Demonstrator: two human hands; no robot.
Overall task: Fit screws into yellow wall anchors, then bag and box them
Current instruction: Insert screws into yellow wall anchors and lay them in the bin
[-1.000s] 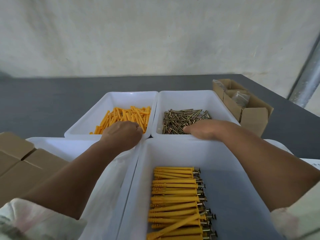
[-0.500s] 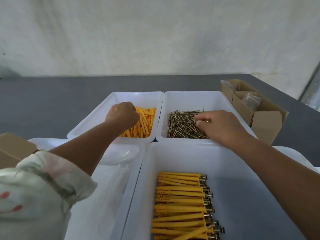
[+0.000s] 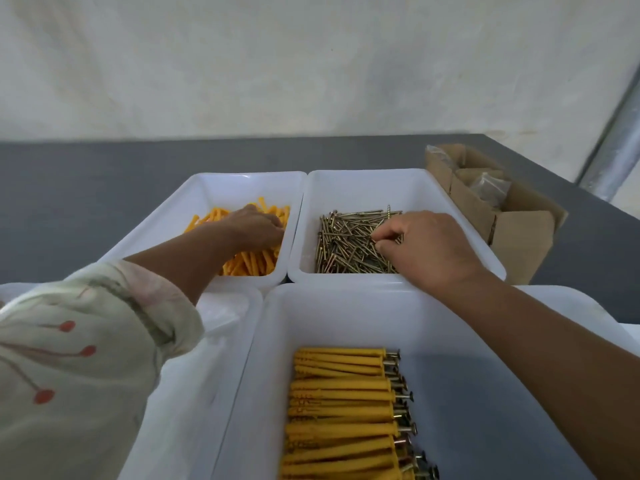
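Observation:
Loose yellow anchors (image 3: 256, 263) lie in the far left white tray (image 3: 242, 176). My left hand (image 3: 254, 226) is down in that pile with its fingers curled into the anchors. A heap of brass screws (image 3: 346, 244) fills the far right tray (image 3: 374, 174). Over the heap's right side, my right hand (image 3: 426, 247) pinches at screws with thumb and forefinger. In the near tray (image 3: 346, 299), several anchors with screws fitted (image 3: 339, 410) lie side by side, screw heads pointing right.
A near left tray (image 3: 221, 306) holds clear plastic; my sleeve covers much of it. An open cardboard box (image 3: 519, 237) with a clear bag (image 3: 488, 187) inside stands right of the screw tray. A metal pole (image 3: 620, 147) rises at the table's far right corner.
Both hands have moved forward from the near tray's far rim into the far trays: the left now lies low in the anchors, the right on the screws.

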